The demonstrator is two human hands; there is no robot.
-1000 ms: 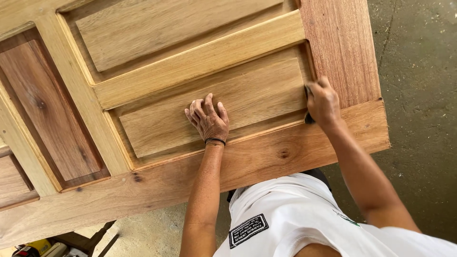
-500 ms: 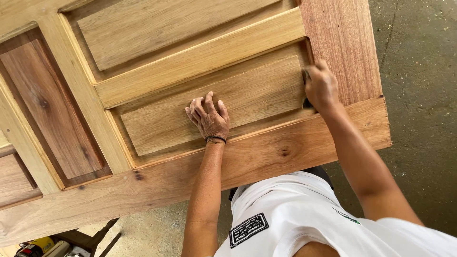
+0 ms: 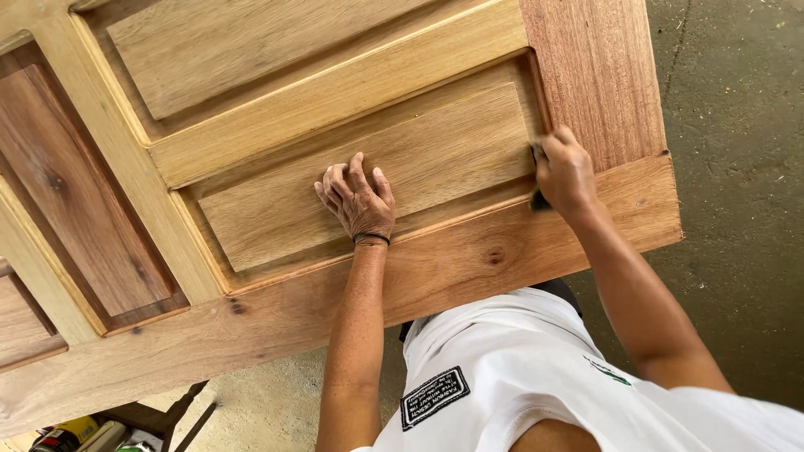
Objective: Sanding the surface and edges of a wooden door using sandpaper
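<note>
On the wooden door [image 3: 335, 167] lying flat over the concrete floor [image 3: 737, 209], the left hand [image 3: 358, 201] stayed spread open on the raised panel [image 3: 368, 172], while the right hand [image 3: 566, 172], closed on a dark sanding pad [image 3: 538, 199], had slid up along that panel's right-hand groove, so the rubbing was working along that edge.

support: dark stand [image 3: 163, 410] under the door's lower left, mostly hidden
on it: big panelled wooden door [image 3: 335, 109] lying flat
floor: grey concrete [image 3: 737, 167]
</note>
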